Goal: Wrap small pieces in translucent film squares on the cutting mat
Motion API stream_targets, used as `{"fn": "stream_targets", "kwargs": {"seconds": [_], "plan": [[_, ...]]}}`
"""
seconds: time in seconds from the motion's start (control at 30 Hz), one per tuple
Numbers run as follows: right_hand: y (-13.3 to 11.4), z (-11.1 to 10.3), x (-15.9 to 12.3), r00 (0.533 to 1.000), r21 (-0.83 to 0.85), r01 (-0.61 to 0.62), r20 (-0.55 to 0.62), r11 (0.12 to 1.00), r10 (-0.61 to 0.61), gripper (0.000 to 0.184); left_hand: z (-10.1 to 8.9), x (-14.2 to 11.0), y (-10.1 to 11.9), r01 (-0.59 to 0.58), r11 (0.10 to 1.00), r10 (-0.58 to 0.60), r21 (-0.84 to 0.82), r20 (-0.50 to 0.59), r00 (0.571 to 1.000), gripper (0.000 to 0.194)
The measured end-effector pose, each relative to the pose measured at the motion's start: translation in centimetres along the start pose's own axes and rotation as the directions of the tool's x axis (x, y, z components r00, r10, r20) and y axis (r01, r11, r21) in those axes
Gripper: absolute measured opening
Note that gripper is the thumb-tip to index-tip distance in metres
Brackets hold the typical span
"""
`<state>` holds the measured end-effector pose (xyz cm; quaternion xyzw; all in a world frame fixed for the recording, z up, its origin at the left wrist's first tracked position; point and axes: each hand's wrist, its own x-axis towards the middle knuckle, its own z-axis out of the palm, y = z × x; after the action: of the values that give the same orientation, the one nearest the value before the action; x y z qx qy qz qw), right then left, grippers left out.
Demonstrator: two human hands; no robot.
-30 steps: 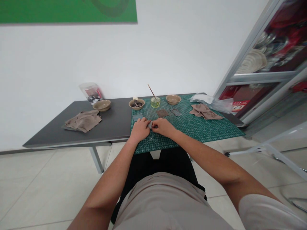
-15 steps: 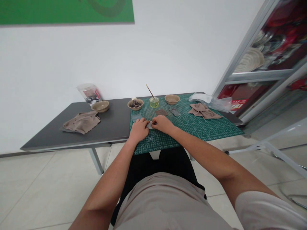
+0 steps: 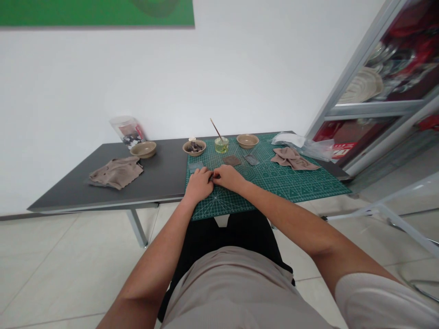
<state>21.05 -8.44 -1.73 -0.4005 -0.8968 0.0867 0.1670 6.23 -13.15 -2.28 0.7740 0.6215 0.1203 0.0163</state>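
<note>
My left hand [image 3: 200,185] rests on the green cutting mat [image 3: 274,186], fingers bent and closed around a small dark grey piece [image 3: 211,177]. Pinched fingers of my right hand [image 3: 227,177] meet the same piece from the right. Most of it is hidden by the fingers, so its kind does not show. Just beyond my left fingers lies a flat blue-grey square [image 3: 196,167]. A flat brown square [image 3: 232,160] and a crumpled-looking grey square [image 3: 251,159] lie behind my right hand.
Along the back stand a bowl of dark pieces [image 3: 194,148], a glass jar with a brush and yellowish liquid [image 3: 221,145], and a tan bowl [image 3: 247,140]. Cloths [image 3: 116,173] [image 3: 293,159] lie either side. At left are another bowl [image 3: 143,149] and a plastic tub [image 3: 127,131].
My right hand has shifted slightly left, closer to my left hand. The pale grey surface that showed between them is now covered, with only a dark bit visible.
</note>
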Motion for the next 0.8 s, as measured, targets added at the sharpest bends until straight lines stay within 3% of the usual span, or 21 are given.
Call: {"fn": "stream_targets", "kwargs": {"seconds": [0.2, 0.4, 0.63, 0.8], "plan": [[1.2, -0.7, -0.7, 0.995, -0.051, -0.096, -0.014, 0.994, 0.096, 0.011, 0.1, 0.0, 0.0, 0.002, 1.000, -0.002, -0.007, 0.000, 1.000, 0.044], [0.5, -0.8, -2.5, 0.997, -0.024, -0.079, -0.011, 0.997, 0.079, 0.011, 0.1, -0.1, 0.1, 0.000, 1.000, 0.000, -0.004, -0.006, 1.000, 0.044], [0.1, 0.0, -0.7, 1.000, 0.024, -0.014, -0.017, 1.000, 0.015, 0.012, 0.1, -0.2, 0.2, 0.005, 1.000, -0.005, -0.003, -0.016, 1.000, 0.036], [1.2, -0.4, -0.3, 0.992, -0.042, -0.126, -0.031, 0.991, 0.124, 0.012, 0.1, -0.2, 0.1, 0.014, 1.000, -0.014, 0.001, -0.001, 1.000, 0.042]]}}
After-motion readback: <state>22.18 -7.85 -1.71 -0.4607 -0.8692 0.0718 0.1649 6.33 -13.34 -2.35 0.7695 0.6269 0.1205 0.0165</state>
